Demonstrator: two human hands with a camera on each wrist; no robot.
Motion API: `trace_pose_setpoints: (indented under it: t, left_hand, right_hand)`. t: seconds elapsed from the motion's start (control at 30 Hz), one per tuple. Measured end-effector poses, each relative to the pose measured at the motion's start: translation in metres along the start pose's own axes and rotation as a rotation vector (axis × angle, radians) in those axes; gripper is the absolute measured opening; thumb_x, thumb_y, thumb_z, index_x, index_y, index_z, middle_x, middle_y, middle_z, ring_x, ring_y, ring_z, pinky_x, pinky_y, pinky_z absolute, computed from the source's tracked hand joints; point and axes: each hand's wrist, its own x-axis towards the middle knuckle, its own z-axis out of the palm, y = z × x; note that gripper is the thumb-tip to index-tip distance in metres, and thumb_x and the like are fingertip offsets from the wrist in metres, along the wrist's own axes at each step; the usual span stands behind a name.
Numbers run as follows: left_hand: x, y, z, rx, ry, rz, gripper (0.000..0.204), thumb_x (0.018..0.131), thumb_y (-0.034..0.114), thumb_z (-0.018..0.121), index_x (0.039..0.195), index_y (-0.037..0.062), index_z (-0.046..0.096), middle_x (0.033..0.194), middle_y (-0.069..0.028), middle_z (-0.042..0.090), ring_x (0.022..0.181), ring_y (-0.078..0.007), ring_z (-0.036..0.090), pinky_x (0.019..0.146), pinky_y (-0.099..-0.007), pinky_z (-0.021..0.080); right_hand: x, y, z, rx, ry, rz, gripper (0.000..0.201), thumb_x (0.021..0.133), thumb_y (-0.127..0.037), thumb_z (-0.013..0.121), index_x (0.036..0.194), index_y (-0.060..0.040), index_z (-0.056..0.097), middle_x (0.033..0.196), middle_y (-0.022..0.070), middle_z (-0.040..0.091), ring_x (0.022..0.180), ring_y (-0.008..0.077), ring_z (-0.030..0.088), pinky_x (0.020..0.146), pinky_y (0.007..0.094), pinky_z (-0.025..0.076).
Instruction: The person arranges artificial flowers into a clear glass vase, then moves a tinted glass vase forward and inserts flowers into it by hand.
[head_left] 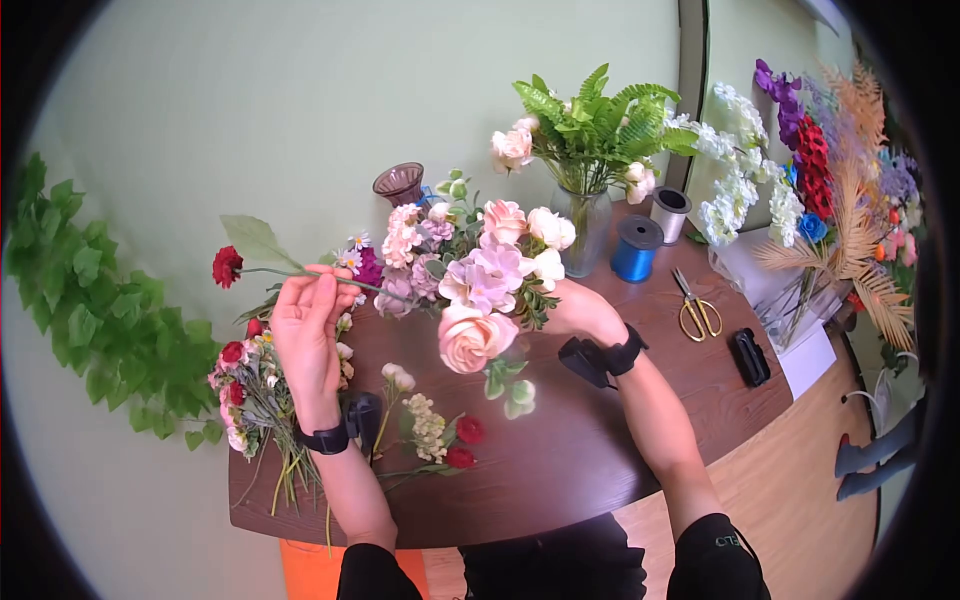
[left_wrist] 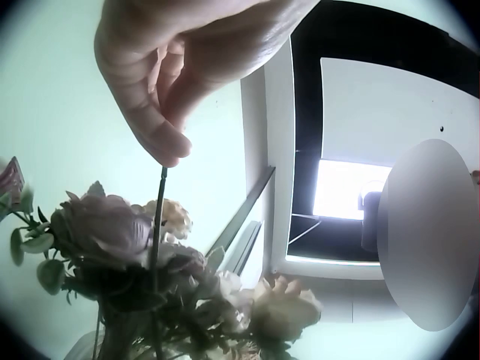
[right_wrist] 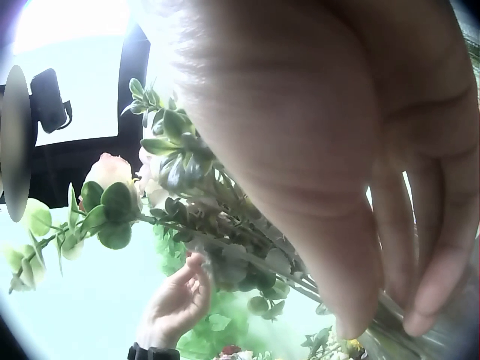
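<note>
My left hand point(head_left: 305, 318) pinches the thin green stem of a red flower point(head_left: 227, 267) between thumb and fingertips. A single broad leaf point(head_left: 252, 240) grows on that stem. The stem's other end points right and overlaps the bouquet; in the left wrist view the stem point(left_wrist: 157, 232) runs down from the fingertips past the blooms. My right hand point(head_left: 582, 312) grips a mixed bouquet point(head_left: 480, 275) of pink roses, lilac blooms and greenery, and is partly hidden behind it. Seen from the right wrist, thumb and fingers close round the gathered stems point(right_wrist: 300, 281).
Loose flowers point(head_left: 430, 430) and a heap of stems point(head_left: 285, 430) lie on the brown table point(head_left: 560, 450). Behind stand a glass vase point(head_left: 582, 235) with ferns, a purple vase point(head_left: 400, 183) and ribbon spools point(head_left: 637, 250). Scissors point(head_left: 697, 308) and a black case point(head_left: 749, 357) lie at right.
</note>
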Motion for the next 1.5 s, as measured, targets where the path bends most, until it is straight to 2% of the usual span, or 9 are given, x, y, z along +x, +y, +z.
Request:
trace_pose_setpoints:
  t: [0.4, 0.43, 0.57, 1.07, 1.17, 1.27, 1.4, 1.47, 1.5]
  left_hand:
    - [-0.013, -0.018, 0.04, 0.072, -0.212, -0.014, 0.013, 0.092, 0.001, 0.059, 0.103, -0.0055, 0.058, 0.098, -0.015, 0.066, 0.084, -0.0194, 0.068, 0.078, -0.0301, 0.056]
    - [-0.012, -0.021, 0.04, 0.08, -0.221, -0.011, 0.012, 0.092, 0.0, 0.058, 0.102, -0.0062, 0.057, 0.099, -0.0152, 0.065, 0.086, -0.02, 0.068, 0.078, -0.0305, 0.057]
    - [-0.014, -0.003, 0.039, 0.113, -0.188, 0.075, 0.012, 0.092, 0.0, 0.057, 0.102, -0.0075, 0.057, 0.1, -0.0169, 0.065, 0.086, -0.0208, 0.068, 0.079, -0.0301, 0.057]
    - [-0.029, 0.006, 0.046, 0.176, -0.232, 0.111, 0.015, 0.094, 0.001, 0.055, 0.105, -0.0086, 0.057, 0.101, -0.0171, 0.065, 0.087, -0.021, 0.067, 0.08, -0.0305, 0.055]
    - [-0.024, -0.004, 0.046, 0.162, -0.207, 0.084, 0.015, 0.093, 0.0, 0.056, 0.105, -0.0087, 0.057, 0.101, -0.0168, 0.065, 0.088, -0.0196, 0.067, 0.079, -0.029, 0.055]
    - [-0.021, -0.015, 0.048, 0.178, -0.185, 0.001, 0.013, 0.092, -0.001, 0.058, 0.103, -0.0082, 0.058, 0.101, -0.0171, 0.065, 0.087, -0.0169, 0.066, 0.078, -0.0269, 0.054]
    - [-0.019, -0.039, 0.05, 0.273, -0.192, 0.147, 0.021, 0.081, -0.009, 0.066, 0.101, -0.0052, 0.061, 0.094, -0.0056, 0.062, 0.082, -0.0117, 0.063, 0.071, -0.0233, 0.052]
    - [-0.017, -0.052, 0.046, 0.498, -0.236, 0.381, 0.017, 0.08, -0.005, 0.064, 0.097, -0.0023, 0.062, 0.092, -0.0028, 0.06, 0.079, -0.0096, 0.061, 0.066, -0.0222, 0.05]
    - [-0.02, -0.058, 0.048, 0.054, -0.248, 0.137, 0.012, 0.082, 0.0, 0.061, 0.094, -0.0006, 0.061, 0.09, -0.0033, 0.06, 0.077, -0.0094, 0.06, 0.065, -0.0225, 0.049]
  right_hand:
    - [0.0, -0.012, -0.005, 0.142, 0.055, -0.012, 0.044, 0.079, -0.001, 0.065, 0.122, -0.0048, 0.055, 0.11, 0.0083, 0.061, 0.095, 0.0181, 0.055, 0.086, 0.0323, 0.048]
    - [0.001, -0.016, -0.007, 0.179, 0.054, 0.017, 0.049, 0.078, -0.007, 0.068, 0.124, -0.002, 0.054, 0.119, 0.0165, 0.06, 0.109, 0.0313, 0.056, 0.097, 0.0368, 0.044]
    - [0.002, -0.024, -0.011, 0.086, 0.024, 0.083, 0.049, 0.078, -0.006, 0.068, 0.125, -0.0018, 0.054, 0.12, 0.0167, 0.06, 0.11, 0.0317, 0.056, 0.097, 0.0368, 0.043]
    - [0.003, -0.022, -0.005, 0.25, 0.05, 0.144, 0.042, 0.071, 0.004, 0.072, 0.111, -0.0006, 0.061, 0.098, 0.0109, 0.066, 0.084, 0.0166, 0.061, 0.074, 0.0318, 0.052]
    - [-0.005, -0.004, -0.007, -0.282, 0.139, -0.208, 0.033, 0.068, -0.002, 0.074, 0.101, -0.0002, 0.065, 0.083, 0.0089, 0.069, 0.068, 0.0172, 0.062, 0.065, 0.0297, 0.053]
    - [-0.003, 0.008, 0.0, -0.302, 0.11, -0.096, 0.028, 0.071, -0.009, 0.074, 0.097, -0.0008, 0.067, 0.079, 0.008, 0.068, 0.067, 0.0165, 0.064, 0.061, 0.0297, 0.052]
    - [-0.005, 0.014, 0.014, 0.775, 0.214, -0.067, 0.032, 0.076, -0.013, 0.073, 0.102, 0.003, 0.064, 0.093, 0.0096, 0.068, 0.078, 0.0147, 0.065, 0.067, 0.029, 0.053]
    - [-0.008, 0.045, 0.014, 0.425, 0.007, 0.029, 0.04, 0.082, -0.018, 0.07, 0.119, -0.007, 0.059, 0.114, 0.0118, 0.063, 0.105, 0.0273, 0.058, 0.091, 0.0355, 0.048]
    - [-0.007, 0.065, 0.023, 0.378, 0.02, -0.01, 0.039, 0.084, -0.023, 0.067, 0.119, -0.0071, 0.058, 0.112, 0.0101, 0.063, 0.105, 0.0247, 0.058, 0.092, 0.0347, 0.047]
